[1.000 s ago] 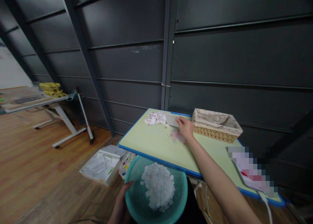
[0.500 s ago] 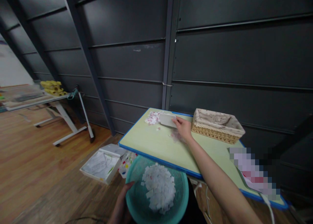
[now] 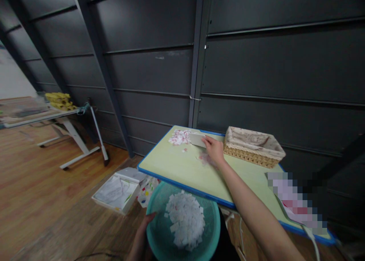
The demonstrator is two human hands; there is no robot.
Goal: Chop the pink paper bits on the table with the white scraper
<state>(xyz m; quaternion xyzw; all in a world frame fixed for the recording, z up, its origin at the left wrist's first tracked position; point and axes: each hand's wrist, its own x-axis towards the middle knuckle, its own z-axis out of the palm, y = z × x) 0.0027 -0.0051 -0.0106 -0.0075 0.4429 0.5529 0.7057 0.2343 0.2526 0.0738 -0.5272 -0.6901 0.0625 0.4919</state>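
My right hand (image 3: 213, 147) grips the right end of a flat white rectangular scraper-like piece (image 3: 196, 139), tilted over the pale green tabletop (image 3: 168, 160). Just left of that piece lies a heap of small white and pink scraps (image 3: 179, 137). A fainter pinkish patch of scraps (image 3: 205, 159) is below my right wrist. My left hand (image 3: 145, 226) is closed on the left rim of a teal mesh basket (image 3: 211, 223), its fingers partly hidden. Many small white pieces (image 3: 186, 219) fill the middle of the basket, below the table's front edge.
A woven basket with cloth lining (image 3: 253, 147) stands at the table's back right. A pixelated device with a white cord (image 3: 293, 204) lies nearer the right edge. On the floor to the left is an open white box (image 3: 116, 192). Another table (image 3: 42, 118) bears yellow objects (image 3: 59, 100).
The white piece has shifted slightly right and tipped more upright in my right hand, showing more of the scrap heap. My left hand and the teal basket stay in place.
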